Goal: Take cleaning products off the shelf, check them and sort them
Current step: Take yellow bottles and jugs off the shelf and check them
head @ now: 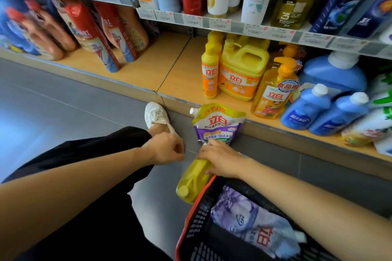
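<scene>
We look down at a shop aisle from a crouch, low shelf (182, 82) ahead and grey floor below. A purple and yellow detergent pouch (218, 125) stands upright on the floor, leaning against the shelf's front edge, spout at its upper left. Just nearer to us a yellow jug (192, 184) lies on its side; its long axis runs from under the right hand (220, 161) down and leftward toward us, cap end nearest and touching the red rim of a black mesh basket (186, 224). The right hand lies palm down over the jug's far end, fingertips reaching the pouch's bottom edge; we cannot tell whether it grips the jug or only rests on it. The left hand (167, 148) hangs beside it, slightly apart, fingers loosely curled, holding nothing. We judge the right hand nearer to both products. Another purple pouch (250, 224) lies in the basket.
</scene>
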A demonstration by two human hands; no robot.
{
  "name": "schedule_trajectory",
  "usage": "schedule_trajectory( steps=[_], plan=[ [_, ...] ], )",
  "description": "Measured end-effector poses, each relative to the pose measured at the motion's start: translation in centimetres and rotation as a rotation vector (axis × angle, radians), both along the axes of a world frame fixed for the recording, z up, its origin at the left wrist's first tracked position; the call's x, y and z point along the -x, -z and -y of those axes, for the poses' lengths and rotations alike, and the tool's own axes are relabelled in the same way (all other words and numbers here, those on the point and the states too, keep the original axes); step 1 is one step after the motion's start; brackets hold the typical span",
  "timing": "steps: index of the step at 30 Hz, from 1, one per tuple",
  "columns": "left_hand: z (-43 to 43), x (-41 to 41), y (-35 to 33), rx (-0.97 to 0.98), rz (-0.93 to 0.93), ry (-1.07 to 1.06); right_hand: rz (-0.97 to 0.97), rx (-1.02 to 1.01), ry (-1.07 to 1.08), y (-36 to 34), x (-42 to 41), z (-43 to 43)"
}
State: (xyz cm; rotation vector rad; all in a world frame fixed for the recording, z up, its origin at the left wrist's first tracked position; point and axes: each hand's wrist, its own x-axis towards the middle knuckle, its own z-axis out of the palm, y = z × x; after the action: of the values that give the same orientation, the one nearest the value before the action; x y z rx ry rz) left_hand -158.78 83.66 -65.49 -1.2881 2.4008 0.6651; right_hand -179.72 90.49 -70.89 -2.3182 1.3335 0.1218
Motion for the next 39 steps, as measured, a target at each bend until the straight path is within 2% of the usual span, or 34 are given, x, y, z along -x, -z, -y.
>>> schedule_trajectory(
  steps=[3, 5, 9, 11, 14, 19, 23, 27, 30, 35, 39],
  plan=[
    [-3.0, -0.2, 1.4, -0.271, 0.145, 0.027, -0.095, 0.054, -0.081, 0.4, -1.2, 0.3],
    [-4.3, -0.2, 2.9, -0.358, 0.202, 0.073, -0.088, 0.037, -0.066, 0.6, -1.7, 0.7],
    [-4.3, -1.0, 3.6, -0.298, 0.252, 0.169, -0.037, 0.054, -0.056, 0.9, -1.8, 0.6],
    [-2.6, -1.9, 2.3, -0.218, 0.236, 0.191, 0.097, 0.070, 0.031, 0.3, -1.7, 0.3],
    [0.7, -3.3, -1.4, -0.154, 0.040, 0.118, 0.293, 0.064, 0.214, -2.5, -0.7, 0.3],
    [2.6, -3.5, -6.2, -0.225, -0.583, -0.259, 0.556, 0.083, 0.457, -9.1, 1.1, 1.1],
    [2.2, -1.9, -7.6, -0.284, -0.870, -0.320, 0.741, 0.129, 0.587, -13.5, 2.5, 1.9],
    [3.0, 0.6, -7.8, -0.336, -1.003, -0.306, 0.883, 0.154, 0.654, -16.3, 4.4, 3.0],
    [4.5, 2.8, -7.9, -0.309, -1.071, -0.285, 0.915, 0.209, 0.692, -17.6, 6.1, 4.2],
    [7.8, 7.0, -6.8, -0.195, -1.162, -0.256, 0.816, 0.345, 0.706, -18.9, 9.4, 6.6],
    [9.4, 10.5, -4.2, -0.109, -1.219, -0.287, 0.694, 0.376, 0.670, -18.9, 11.5, 8.1]
  ],
)
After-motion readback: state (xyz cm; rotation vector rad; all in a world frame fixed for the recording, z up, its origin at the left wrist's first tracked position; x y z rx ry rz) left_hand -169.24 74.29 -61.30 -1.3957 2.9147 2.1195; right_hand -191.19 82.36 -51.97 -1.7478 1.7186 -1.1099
